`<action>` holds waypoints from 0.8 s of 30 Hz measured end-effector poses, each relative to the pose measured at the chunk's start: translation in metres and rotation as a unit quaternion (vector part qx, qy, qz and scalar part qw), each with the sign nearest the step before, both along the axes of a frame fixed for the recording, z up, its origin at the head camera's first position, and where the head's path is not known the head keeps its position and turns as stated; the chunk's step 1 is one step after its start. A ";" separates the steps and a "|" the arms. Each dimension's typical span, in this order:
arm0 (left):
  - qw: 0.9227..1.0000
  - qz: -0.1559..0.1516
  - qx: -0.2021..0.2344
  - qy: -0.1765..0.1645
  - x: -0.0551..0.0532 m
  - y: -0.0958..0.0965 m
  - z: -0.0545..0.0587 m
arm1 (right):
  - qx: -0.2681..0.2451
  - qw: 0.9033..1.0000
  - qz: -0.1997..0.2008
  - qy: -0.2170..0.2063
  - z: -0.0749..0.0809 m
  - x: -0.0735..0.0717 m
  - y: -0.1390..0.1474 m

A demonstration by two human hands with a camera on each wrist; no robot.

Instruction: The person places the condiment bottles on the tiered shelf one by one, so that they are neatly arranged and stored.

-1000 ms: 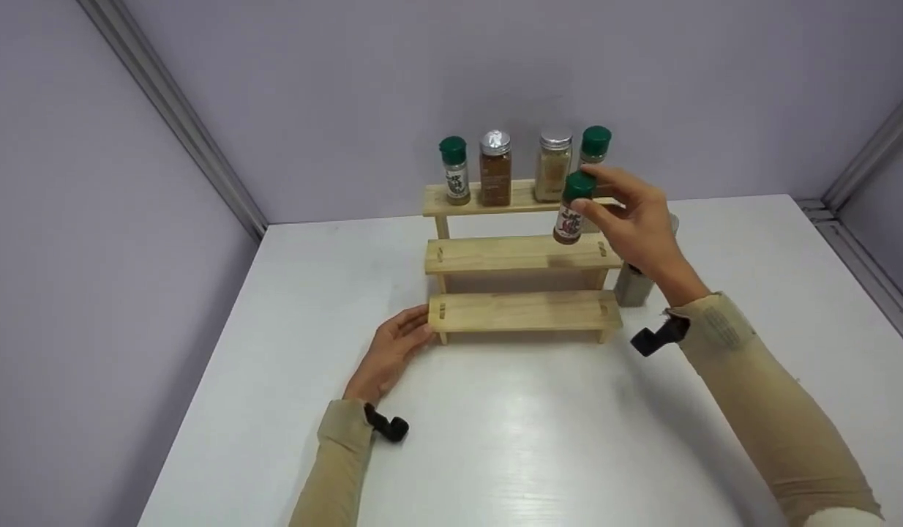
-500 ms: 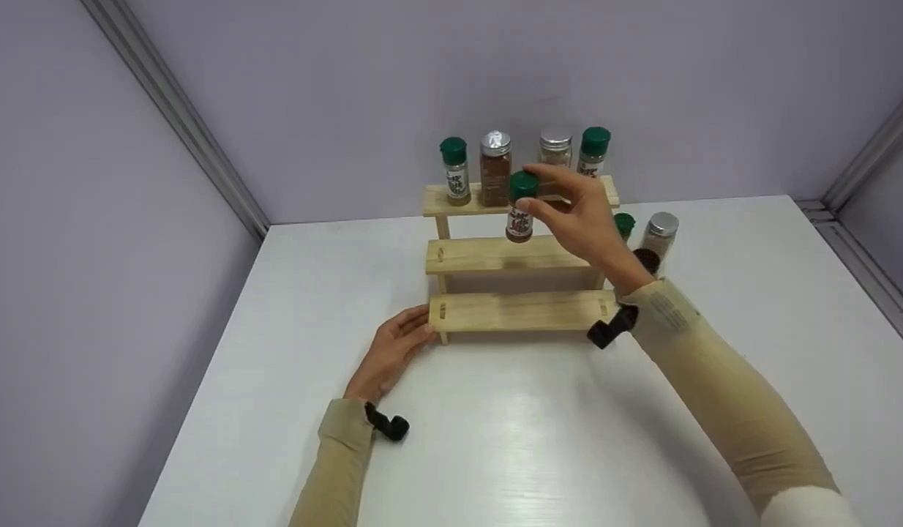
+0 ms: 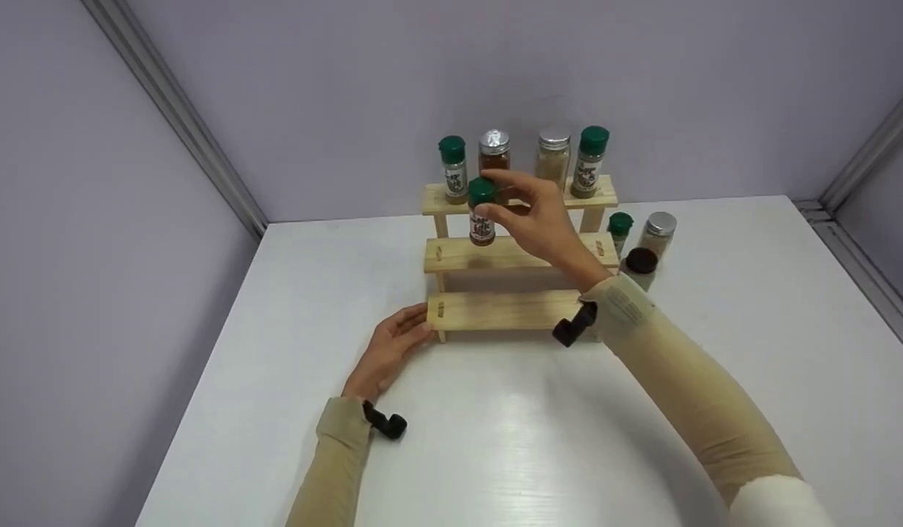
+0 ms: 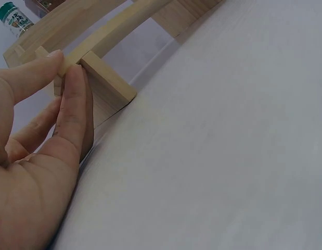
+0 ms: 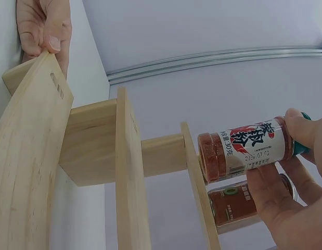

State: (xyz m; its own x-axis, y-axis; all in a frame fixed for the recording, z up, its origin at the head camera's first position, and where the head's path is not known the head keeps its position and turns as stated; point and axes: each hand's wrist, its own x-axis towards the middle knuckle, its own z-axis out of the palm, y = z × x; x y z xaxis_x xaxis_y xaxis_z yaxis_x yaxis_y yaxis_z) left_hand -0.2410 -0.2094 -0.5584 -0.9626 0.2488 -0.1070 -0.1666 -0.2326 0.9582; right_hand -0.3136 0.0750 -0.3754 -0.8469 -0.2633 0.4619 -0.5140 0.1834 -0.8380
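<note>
My right hand (image 3: 537,222) pinches a small spice jar (image 3: 482,233) by its green cap, thumb on one side and fingers on the other. The jar hangs upright over the left part of the middle step in the head view. Its red powder and printed label (image 5: 252,143) show in the right wrist view. At the left end of the three-step wooden spice rack (image 3: 506,311), my left hand (image 3: 389,348) grips the lowest board. The left wrist view has the thumb (image 4: 38,75) on that board's edge with fingers against it from the other side.
On the top step stand a green-capped jar (image 3: 454,172), a silver-capped brown jar (image 3: 494,146), a silver-capped tan jar (image 3: 552,161) and another green-capped jar (image 3: 589,165). Right of the rack, a dark-capped jar (image 3: 640,267), a silver-capped jar (image 3: 658,230) and a green-capped jar (image 3: 620,225) stand on the table.
My right hand has carried the red-powder jar leftward along the rack, from near its right end to the left part. The left hand has stayed on the lowest board.
</note>
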 end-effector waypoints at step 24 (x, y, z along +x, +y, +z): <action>1.000 0.002 -0.006 -0.001 -0.001 0.001 0.000 | 0.001 0.999 0.012 -0.043 -0.031 -0.014 -0.035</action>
State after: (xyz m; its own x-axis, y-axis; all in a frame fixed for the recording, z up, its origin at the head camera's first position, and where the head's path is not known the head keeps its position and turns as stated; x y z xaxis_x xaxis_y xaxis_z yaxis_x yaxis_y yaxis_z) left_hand -0.2421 -0.2085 -0.5580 -0.9637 0.2427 -0.1113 -0.1669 -0.2219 0.9607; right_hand -0.3275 0.0399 -0.4067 -0.8764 -0.2851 0.3880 -0.4452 0.1728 -0.8786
